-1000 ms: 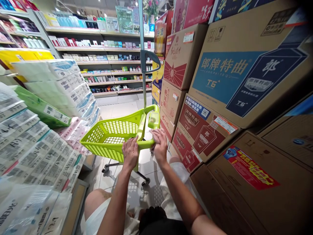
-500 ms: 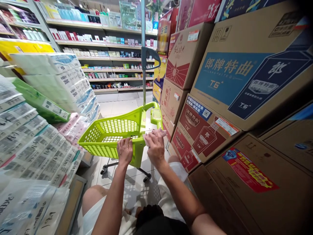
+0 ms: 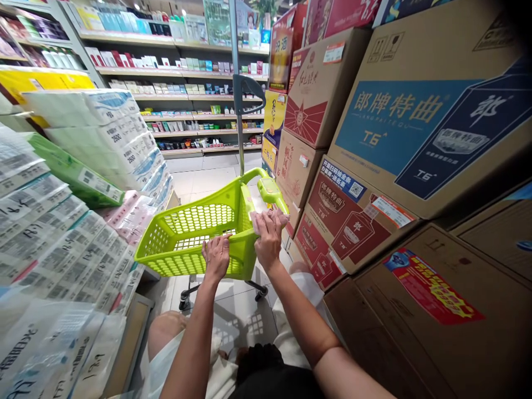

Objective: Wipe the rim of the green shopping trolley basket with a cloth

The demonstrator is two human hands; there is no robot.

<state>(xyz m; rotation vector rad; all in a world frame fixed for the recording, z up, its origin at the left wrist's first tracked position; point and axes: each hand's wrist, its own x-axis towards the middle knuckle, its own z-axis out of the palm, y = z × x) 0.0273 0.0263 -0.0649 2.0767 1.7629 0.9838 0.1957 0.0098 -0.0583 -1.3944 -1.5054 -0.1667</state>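
A lime-green shopping cart point(image 3: 192, 260) with a perforated basket stands in front of my knees. My left hand point(image 3: 216, 256) is closed over the near rim of the basket, fingers hooked inside. At the right-hand corner, by the handle point(image 3: 270, 191), my right hand point(image 3: 269, 238) presses a crumpled pinkish cloth point(image 3: 284, 219) against the green plastic. Part of the cloth is hidden under my fingers. Nothing lies in the visible part of the basket. A grey pole point(image 3: 237, 138) with a dark loop grip point(image 3: 251, 95) rises behind the cart.
Stacked cartons point(image 3: 374, 127) wall the right side closely. Packs of tissue paper point(image 3: 95, 122) are piled on the left, on a low platform point(image 3: 132, 338). Shelves of small boxed goods point(image 3: 187, 75) stand across the tiled floor point(image 3: 191, 180). The cart rests on black castors point(image 3: 261, 293).
The cart has shifted slightly right in view and its handle end has turned a little. My right hand and the cloth have moved slightly right and up; my left hand still grips the rim.
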